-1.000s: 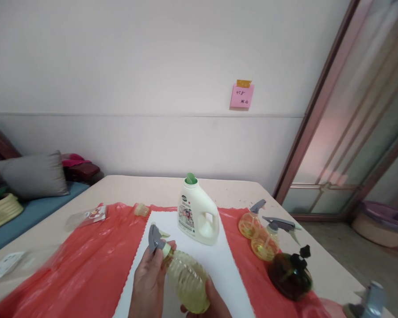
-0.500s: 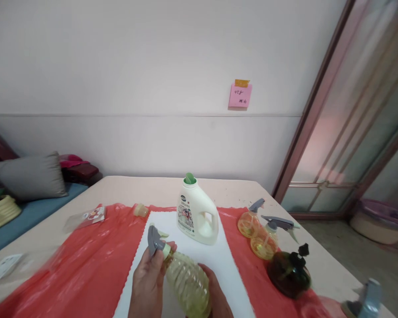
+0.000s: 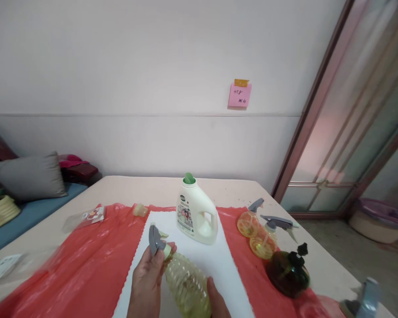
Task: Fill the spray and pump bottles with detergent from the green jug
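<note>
A clear ribbed spray bottle with yellowish tint lies tilted between my hands, its grey trigger head pointing up and left. My left hand is closed around the neck, just below the trigger head. Around the lower body, on the right side, my right hand grips the bottle; part of it is cut off by the frame's bottom edge. Beyond them an uncapped cream detergent jug stands upright, with something green in its mouth.
White paper lies over red plastic sheeting on the table. At right stand two yellow spray bottles, a dark green bottle and another sprayer. A small beige cap and plastic packaging lie at left.
Little differs. The bottle has shifted slightly in my hands, and my right hand's fingers sit a little lower on its side.
</note>
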### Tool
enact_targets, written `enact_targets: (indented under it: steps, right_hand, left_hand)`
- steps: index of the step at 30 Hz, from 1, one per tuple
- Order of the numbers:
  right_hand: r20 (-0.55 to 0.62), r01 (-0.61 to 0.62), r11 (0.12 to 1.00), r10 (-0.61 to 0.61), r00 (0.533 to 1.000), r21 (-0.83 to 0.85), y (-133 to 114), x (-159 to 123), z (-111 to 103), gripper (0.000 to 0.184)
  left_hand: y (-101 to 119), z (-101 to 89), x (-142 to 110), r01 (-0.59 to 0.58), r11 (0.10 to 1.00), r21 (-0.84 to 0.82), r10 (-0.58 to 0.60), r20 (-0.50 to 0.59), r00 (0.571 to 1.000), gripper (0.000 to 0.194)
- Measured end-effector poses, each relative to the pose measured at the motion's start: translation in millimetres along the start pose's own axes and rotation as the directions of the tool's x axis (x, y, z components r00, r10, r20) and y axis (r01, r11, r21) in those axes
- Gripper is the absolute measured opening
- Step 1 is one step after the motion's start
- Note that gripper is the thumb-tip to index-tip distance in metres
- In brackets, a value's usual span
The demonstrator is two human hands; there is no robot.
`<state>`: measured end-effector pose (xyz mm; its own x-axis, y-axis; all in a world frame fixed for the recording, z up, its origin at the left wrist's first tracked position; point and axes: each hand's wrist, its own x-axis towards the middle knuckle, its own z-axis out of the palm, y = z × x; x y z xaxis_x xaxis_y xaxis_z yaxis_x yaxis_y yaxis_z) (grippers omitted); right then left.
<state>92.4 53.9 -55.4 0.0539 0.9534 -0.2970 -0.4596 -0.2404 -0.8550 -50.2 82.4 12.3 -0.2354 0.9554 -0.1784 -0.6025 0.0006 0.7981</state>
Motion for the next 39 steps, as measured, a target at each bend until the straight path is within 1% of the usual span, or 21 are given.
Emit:
enact_targets:
  steps: [3, 7, 8, 9, 11, 12, 14, 15, 18, 20, 22, 23, 24, 26, 28, 29, 32, 34, 36, 37, 39]
  right_hand:
    - [0.014, -0.032, 0.997, 0.031, 0.999, 0.074, -1.4, -1.0, 5.0, 0.083]
    - [0.071, 0.077, 0.990, -0.086, 0.994, 0.120, -3.0, -4.0, 8.6, 0.117]
    - [0.089, 0.082, 0.989, -0.093, 0.992, 0.120, -3.1, -4.4, 8.0, 0.117]
    - [0.101, 0.049, 0.991, -0.062, 0.993, 0.128, -3.1, -4.4, 6.8, 0.108]
    - [0.106, -0.098, 0.978, 0.079, 0.991, 0.183, -2.8, -3.2, 3.7, 0.083]
    - [0.102, -0.180, 0.961, 0.161, 0.982, 0.212, -2.9, -2.1, 2.3, 0.077]
    - [0.106, -0.307, 0.924, 0.290, 0.951, 0.229, -4.7, 0.5, 0.4, 0.078]
    - [0.104, -0.328, 0.921, 0.312, 0.944, 0.213, -6.4, 1.7, 0.2, 0.079]
    - [0.053, -0.243, 0.959, 0.238, 0.970, 0.143, -13.2, 2.8, 2.1, 0.086]
    - [0.027, -0.076, 0.989, 0.074, 0.997, 0.127, -16.0, 1.3, 3.5, 0.099]
    - [0.052, 0.074, 0.990, -0.081, 0.995, 0.117, -16.0, -1.1, 3.6, 0.115]
    - [0.084, 0.105, 0.988, -0.115, 0.990, 0.115, -15.2, -2.2, 2.9, 0.116]
    - [0.119, 0.087, 0.990, -0.100, 0.988, 0.106, -14.0, -3.1, 1.8, 0.110]
    - [0.166, -0.045, 0.996, 0.031, 0.986, 0.081, -11.8, -4.3, -0.9, 0.086]
    - [0.142, -0.164, 0.984, 0.153, 0.978, 0.065, -10.8, -4.6, -2.6, 0.074]
    - [0.115, -0.173, 0.983, 0.165, 0.980, 0.064, -10.8, -4.5, -2.9, 0.072]
    - [0.042, -0.054, 0.995, 0.051, 0.998, 0.080, -12.1, -3.5, -2.0, 0.071]
    - [0.032, 0.050, 0.996, -0.053, 0.998, 0.076, -12.8, -2.4, -1.6, 0.089]
    - [0.100, 0.109, 0.992, -0.115, 0.988, 0.067, -12.7, -1.6, -2.3, 0.107]
    - [0.152, 0.125, 0.990, -0.133, 0.979, 0.062, -12.3, -1.6, -2.8, 0.106]
    - [0.210, 0.110, 0.993, -0.117, 0.971, 0.045, -11.4, -2.6, -3.5, 0.088]
  left_hand:
    - [-0.9, 0.9, 0.5, -0.011, 1.000, -0.017, 0.011, -0.014, 1.000, 0.059]
    - [2.9, 0.5, 2.7, -0.052, 0.998, -0.034, 0.051, -0.055, 0.997, 0.065]
    - [3.4, 0.0, 3.2, -0.054, 0.998, -0.038, 0.052, -0.048, 0.998, 0.065]
    - [3.4, -0.7, 3.4, -0.047, 0.998, -0.042, 0.046, -0.026, 0.999, 0.063]
    - [1.8, -2.0, 3.2, -0.018, 0.999, -0.050, 0.020, 0.042, 0.999, 0.059]
    - [0.4, -2.5, 2.7, -0.003, 0.999, -0.051, 0.007, 0.073, 0.997, 0.058]
    - [-2.6, -2.9, 1.7, 0.015, 0.999, -0.049, -0.010, 0.096, 0.995, 0.057]
    - [-3.9, -2.9, 1.2, 0.016, 0.999, -0.047, -0.012, 0.089, 0.996, 0.057]
    - [-5.2, -2.1, 0.3, 0.007, 1.000, -0.031, -0.005, 0.057, 0.998, 0.056]
    - [-4.3, -1.7, 0.4, 0.003, 1.000, -0.021, -0.001, 0.061, 0.998, 0.054]
    - [-2.8, -1.9, 1.2, 0.003, 1.000, -0.023, -0.002, 0.071, 0.998, 0.051]
    - [-2.1, -2.2, 1.7, -0.002, 1.000, -0.028, 0.004, 0.073, 0.997, 0.049]
    - [-1.7, -2.7, 2.2, -0.005, 0.999, -0.034, 0.008, 0.075, 0.997, 0.048]
    - [-1.5, -3.6, 2.7, 0.001, 0.999, -0.045, 0.003, 0.077, 0.997, 0.048]
    - [-1.8, -3.7, 2.3, 0.028, 0.998, -0.051, -0.024, 0.084, 0.996, 0.050]
    - [-1.8, -3.3, 1.8, 0.048, 0.998, -0.050, -0.044, 0.090, 0.995, 0.050]
    - [-0.5, -0.4, -0.9, 0.057, 0.998, -0.036, -0.054, 0.081, 0.995, 0.049]
    - [1.4, 1.7, -2.5, 0.043, 0.999, -0.032, -0.041, 0.073, 0.996, 0.046]
    - [3.2, 2.8, -3.1, 0.024, 0.999, -0.038, -0.023, 0.048, 0.999, 0.044]
    - [3.7, 2.7, -2.9, 0.019, 0.999, -0.039, -0.017, 0.042, 0.999, 0.042]
    - [3.8, 1.7, -1.8, 0.005, 0.999, -0.037, -0.004, 0.030, 1.000, 0.039]
